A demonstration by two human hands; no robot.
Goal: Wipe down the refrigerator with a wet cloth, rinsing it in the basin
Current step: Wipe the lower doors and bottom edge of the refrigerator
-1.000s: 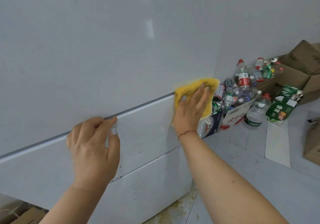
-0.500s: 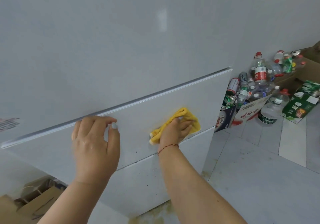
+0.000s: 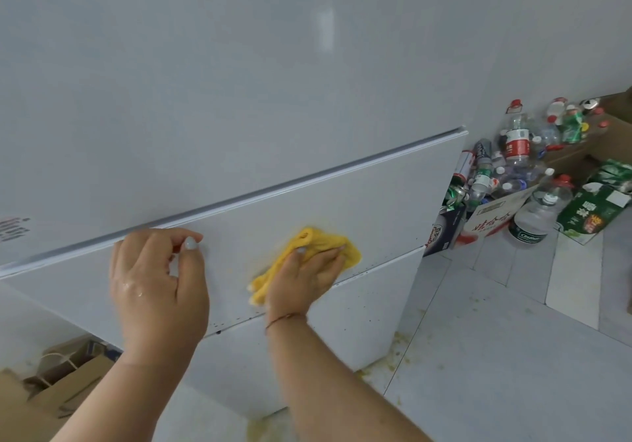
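The white refrigerator (image 3: pixel 239 99) fills the upper left of the head view. Its middle drawer front (image 3: pixel 393 195) carries dark specks along the lower seam. My right hand (image 3: pixel 304 277) holds a bunched yellow cloth (image 3: pixel 328 241) and presses it against that drawer front just above the seam. My left hand (image 3: pixel 160 281), wet on the back, sits at the drawer's top rim (image 3: pixel 307 176) with its fingers curled at the edge. No basin is in view.
A pile of empty plastic bottles and cans (image 3: pixel 513 164) in cardboard boxes stands right of the refrigerator, with a green carton (image 3: pixel 595 202) beside it. Brown paper bags (image 3: pixel 61 380) lie at lower left. The tiled floor (image 3: pixel 496 356) has yellowish grime near the refrigerator's base.
My right hand swept the cloth from the refrigerator's right edge at the rim down and left onto the drawer front. The view shifted left. My left hand stayed at the rim.
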